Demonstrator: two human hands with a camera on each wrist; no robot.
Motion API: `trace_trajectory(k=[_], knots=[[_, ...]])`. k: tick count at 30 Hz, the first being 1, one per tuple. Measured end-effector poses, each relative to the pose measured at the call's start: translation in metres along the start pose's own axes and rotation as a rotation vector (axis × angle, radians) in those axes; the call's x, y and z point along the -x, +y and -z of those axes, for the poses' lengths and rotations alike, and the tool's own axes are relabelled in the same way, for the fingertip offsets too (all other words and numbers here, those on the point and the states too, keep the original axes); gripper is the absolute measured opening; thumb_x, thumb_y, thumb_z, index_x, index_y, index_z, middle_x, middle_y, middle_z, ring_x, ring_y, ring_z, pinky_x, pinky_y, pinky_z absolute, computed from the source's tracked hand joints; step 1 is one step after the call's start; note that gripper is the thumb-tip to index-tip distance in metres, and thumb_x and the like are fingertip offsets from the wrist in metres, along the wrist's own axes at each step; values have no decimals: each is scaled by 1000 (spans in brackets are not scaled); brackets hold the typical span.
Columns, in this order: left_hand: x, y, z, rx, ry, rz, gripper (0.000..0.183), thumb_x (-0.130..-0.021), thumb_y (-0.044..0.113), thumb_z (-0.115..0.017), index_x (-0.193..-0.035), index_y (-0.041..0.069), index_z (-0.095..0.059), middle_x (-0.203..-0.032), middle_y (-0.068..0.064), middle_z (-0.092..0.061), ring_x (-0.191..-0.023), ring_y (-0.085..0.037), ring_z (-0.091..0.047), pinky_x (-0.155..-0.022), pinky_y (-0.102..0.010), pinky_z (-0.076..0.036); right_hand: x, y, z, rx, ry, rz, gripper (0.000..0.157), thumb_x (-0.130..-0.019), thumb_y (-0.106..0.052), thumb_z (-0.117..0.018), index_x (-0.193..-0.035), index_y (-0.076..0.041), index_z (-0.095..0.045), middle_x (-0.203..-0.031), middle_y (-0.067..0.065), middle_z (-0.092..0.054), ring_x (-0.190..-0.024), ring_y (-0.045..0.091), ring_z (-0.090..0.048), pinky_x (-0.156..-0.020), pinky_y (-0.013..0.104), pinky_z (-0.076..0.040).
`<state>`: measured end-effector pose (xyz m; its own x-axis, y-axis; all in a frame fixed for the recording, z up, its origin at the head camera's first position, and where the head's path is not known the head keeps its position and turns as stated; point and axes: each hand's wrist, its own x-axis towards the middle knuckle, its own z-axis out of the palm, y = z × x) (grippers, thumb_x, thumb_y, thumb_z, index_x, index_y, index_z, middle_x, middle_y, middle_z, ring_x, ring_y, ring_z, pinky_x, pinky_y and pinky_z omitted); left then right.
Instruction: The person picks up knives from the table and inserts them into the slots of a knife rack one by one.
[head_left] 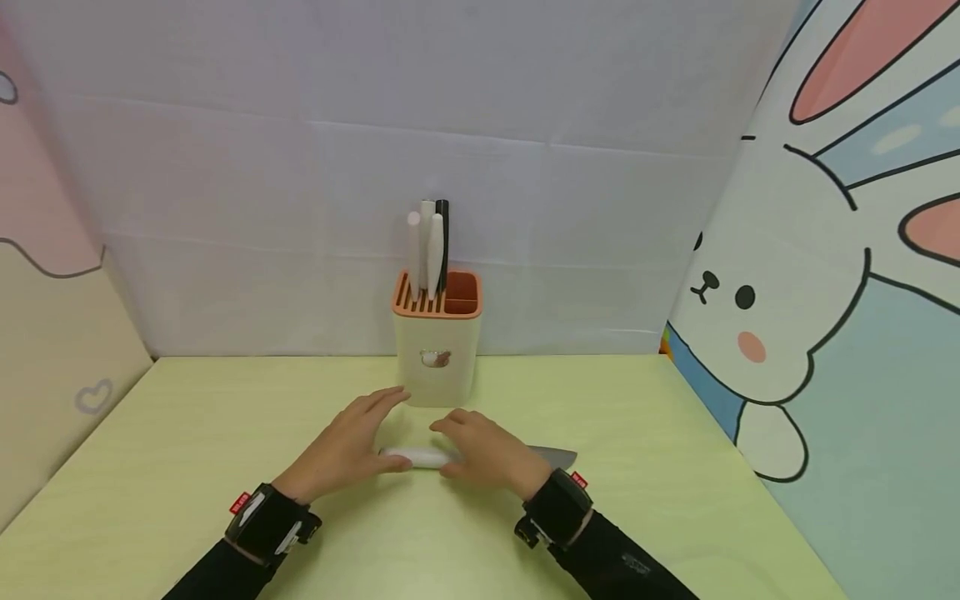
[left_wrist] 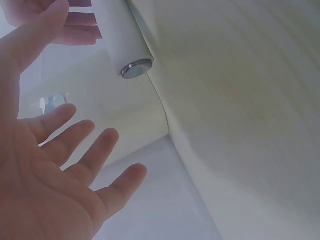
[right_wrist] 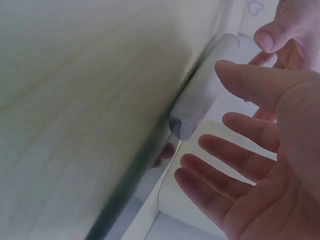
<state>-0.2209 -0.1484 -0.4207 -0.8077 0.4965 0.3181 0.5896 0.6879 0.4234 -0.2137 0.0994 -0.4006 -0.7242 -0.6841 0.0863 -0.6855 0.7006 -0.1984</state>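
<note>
A kitchen knife with a white handle [head_left: 422, 457] lies on the table, its blade [head_left: 555, 456] pointing right. My left hand [head_left: 351, 442] is spread beside the handle's butt end, thumb close to it in the head view. Over the handle's blade end hovers my right hand [head_left: 487, 450], fingers spread and partly hiding the knife. In the left wrist view the handle [left_wrist: 125, 40] shows a metal end cap, with that hand's fingers apart. From the right wrist, the handle [right_wrist: 202, 85] and blade [right_wrist: 137, 200] lie beside loosely extended fingers that grip nothing.
Behind the hands stands a cream knife block [head_left: 437, 375] with an orange slotted top. Several white and black handles [head_left: 435, 250] stick up from its left slots; its right side has open compartments. A pale wall sheet [head_left: 300, 208] rises at the table's back edge.
</note>
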Motion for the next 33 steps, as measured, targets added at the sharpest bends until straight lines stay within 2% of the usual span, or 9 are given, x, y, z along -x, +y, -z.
trace_trajectory(k=[13, 17, 24, 33], knots=[[6, -7, 0, -27, 14, -45, 101, -70, 58, -78, -150, 19, -29, -153, -4, -27, -133, -26, -29, -99, -59, -34, -16, -10, -17, 32, 13, 64, 41, -82, -20, -76, -121, -13, -62, -106, -1, -57, -90, 10, -52, -79, 21, -46], [6, -9, -1, -51, 30, -69, 101, -70, 57, -79, -149, 17, -30, -153, -6, -27, -133, -28, -30, -99, -60, -33, -18, -11, -19, 75, 33, 85, 39, -82, -17, -75, -118, -12, -63, -100, -3, -57, -88, 10, -52, -77, 22, -45], [6, -13, -3, -99, 68, -113, 102, -69, 60, -78, -149, 15, -31, -152, -9, -28, -132, -33, -31, -99, -62, -31, -20, -13, -22, 126, 44, 73, 32, -84, -17, -74, -115, -14, -65, -96, -4, -58, -86, 11, -53, -78, 23, -46], [6, -13, 0, -108, 79, -127, 104, -70, 60, -77, -150, 17, -27, -154, -8, -24, -135, -34, -26, -101, -62, -28, -21, -13, -22, 114, 38, 64, 29, -85, -16, -73, -113, -15, -66, -94, -5, -56, -82, 8, -52, -75, 21, -45]])
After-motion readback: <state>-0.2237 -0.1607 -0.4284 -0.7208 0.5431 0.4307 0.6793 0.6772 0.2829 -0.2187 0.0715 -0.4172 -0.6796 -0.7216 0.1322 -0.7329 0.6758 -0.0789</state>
